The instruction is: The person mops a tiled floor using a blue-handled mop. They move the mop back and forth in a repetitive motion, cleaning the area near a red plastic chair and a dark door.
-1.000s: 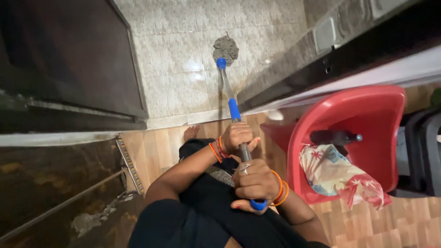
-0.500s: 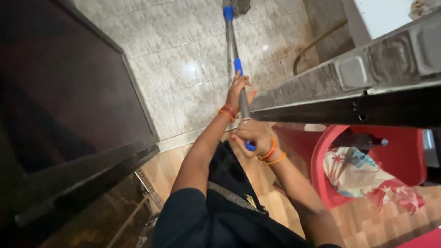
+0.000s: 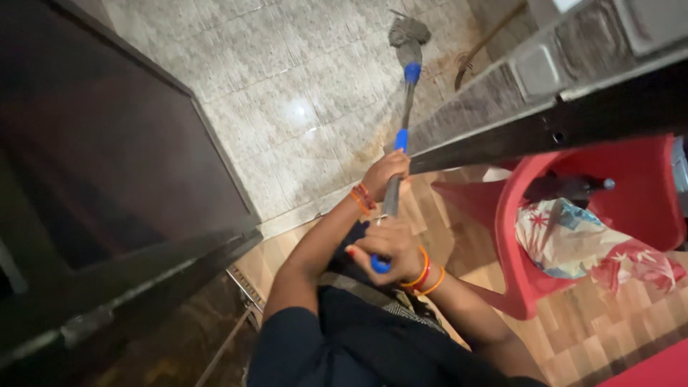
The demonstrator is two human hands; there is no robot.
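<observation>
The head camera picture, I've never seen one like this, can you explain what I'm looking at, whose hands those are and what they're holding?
The camera sits on a person's head and looks down, so the arms reaching out from the bottom are that person's own. Both hands grip a mop handle, a metal pole with blue sleeves. The left hand is farther along it; the right hand holds the blue near end, fingers wrapped around. The grey mop head rests on the pale tiled floor. A dark door stands at the left. At the right is a red plastic chair with a patterned cloth and a dark bottle on it, over wood-patterned flooring.
</observation>
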